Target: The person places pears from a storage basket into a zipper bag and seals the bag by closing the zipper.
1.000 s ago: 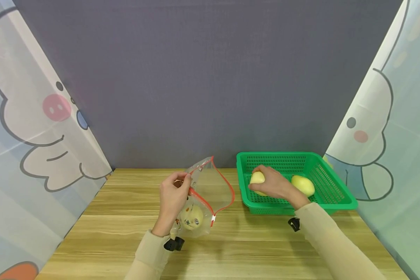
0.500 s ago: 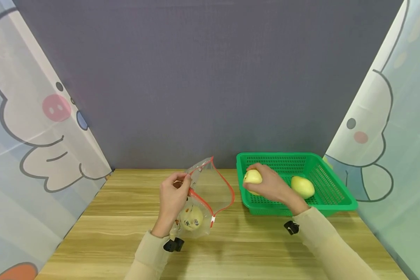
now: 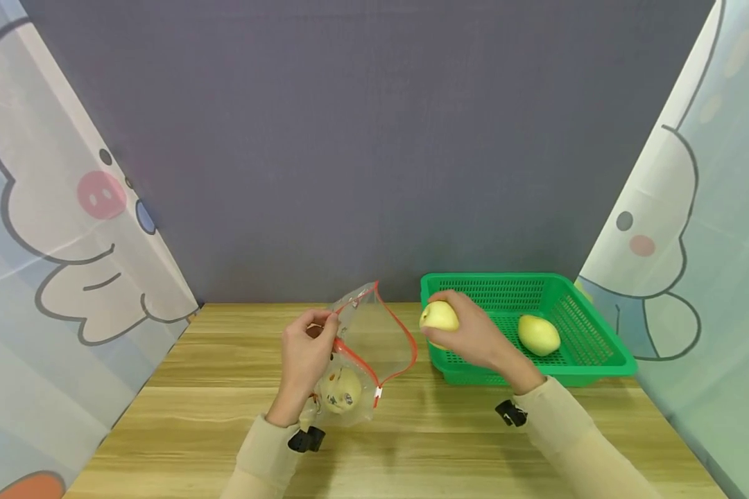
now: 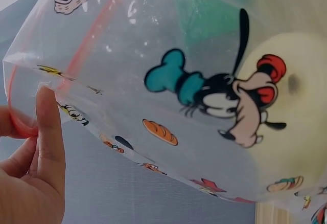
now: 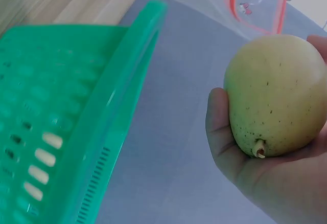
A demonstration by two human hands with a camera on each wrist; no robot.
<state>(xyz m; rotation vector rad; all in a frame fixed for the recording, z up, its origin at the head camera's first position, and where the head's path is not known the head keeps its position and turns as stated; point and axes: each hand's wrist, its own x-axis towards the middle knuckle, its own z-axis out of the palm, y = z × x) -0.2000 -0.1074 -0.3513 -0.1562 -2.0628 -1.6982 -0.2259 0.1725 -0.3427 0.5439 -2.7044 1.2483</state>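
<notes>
My left hand (image 3: 308,355) pinches the red-edged rim of a clear zip bag (image 3: 383,333) between thumb and fingers, and the bag's mouth gapes to the right. Inside the bag lies a pale yellow pear (image 3: 343,391), partly covered by printed cartoon figures. In my right hand (image 3: 474,336) is another yellow pear (image 3: 439,317), held at the left rim of the green basket (image 3: 589,360). The right wrist view shows the stem and dark specks of this held pear (image 5: 276,96), with fingers curled round it. One more pear (image 3: 539,335) rests in the basket.
A wooden table (image 3: 406,464) carries the bag and the basket. Behind it stands a dark grey backdrop (image 3: 374,152), with cartoon-printed curtains (image 3: 56,229) on both sides. A white slider (image 3: 378,392) hangs at the bag's near corner.
My right hand has moved left with the pear, from inside the basket to its left rim. The left hand and the bag have hardly moved.
</notes>
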